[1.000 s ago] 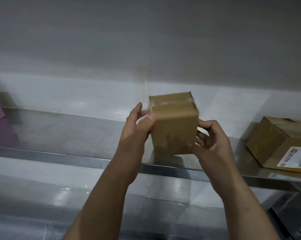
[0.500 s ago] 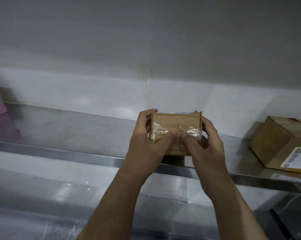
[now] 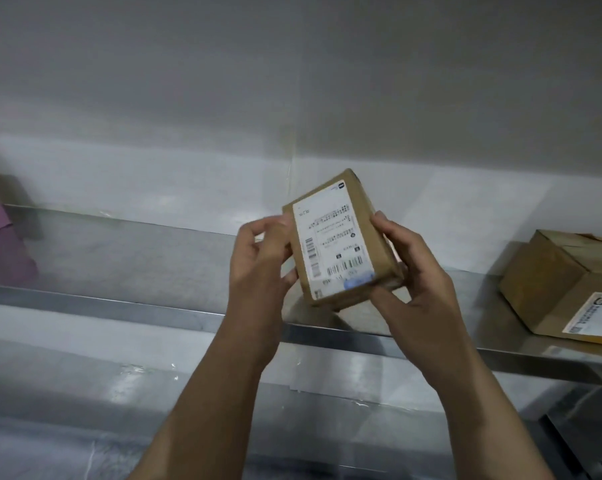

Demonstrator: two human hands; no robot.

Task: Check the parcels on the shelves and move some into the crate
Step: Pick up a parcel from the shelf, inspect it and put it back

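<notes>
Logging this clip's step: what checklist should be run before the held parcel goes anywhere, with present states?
1. Left hand and right hand both grip the small parcel: ok.
2. Label faces the camera: ok.
3. Label print legible: not ok, blurred.
4. Crate in sight: cannot tell; only a dark edge shows at lower right.
5. Larger box on the shelf lies apart from both hands: ok.

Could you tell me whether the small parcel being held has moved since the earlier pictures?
Yes: the small parcel has been turned label-side to the camera, its top now higher above the shelf edge.
</notes>
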